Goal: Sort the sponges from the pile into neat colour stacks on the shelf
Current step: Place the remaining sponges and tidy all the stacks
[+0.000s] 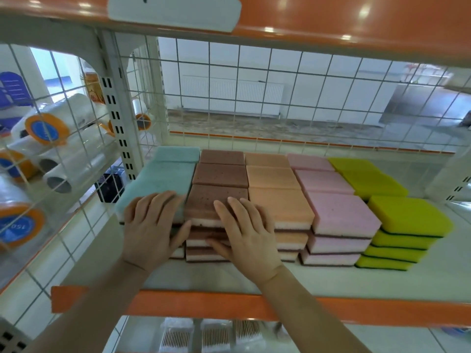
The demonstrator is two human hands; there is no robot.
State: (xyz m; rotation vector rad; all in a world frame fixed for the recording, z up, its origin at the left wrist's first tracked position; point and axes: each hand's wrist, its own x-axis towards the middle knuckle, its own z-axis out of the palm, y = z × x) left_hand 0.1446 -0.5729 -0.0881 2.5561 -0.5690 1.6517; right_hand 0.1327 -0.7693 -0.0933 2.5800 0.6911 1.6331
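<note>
Where the white shelf meets its orange front lip, sponges sorted into five colour rows, side by side: teal sponges, brown sponges, orange sponges, pink sponges, lime-green sponges. Rectangular blocks, porous matte foam on top, a white layer and a thin dark scouring strip beneath; green ones rounder at the corners. Left hand flat on the front teal stack, fingers straight, gripping nothing. Right hand spread over the front brown stack, fingers straight, pressing, gripping nothing. White wire grid behind.
</note>
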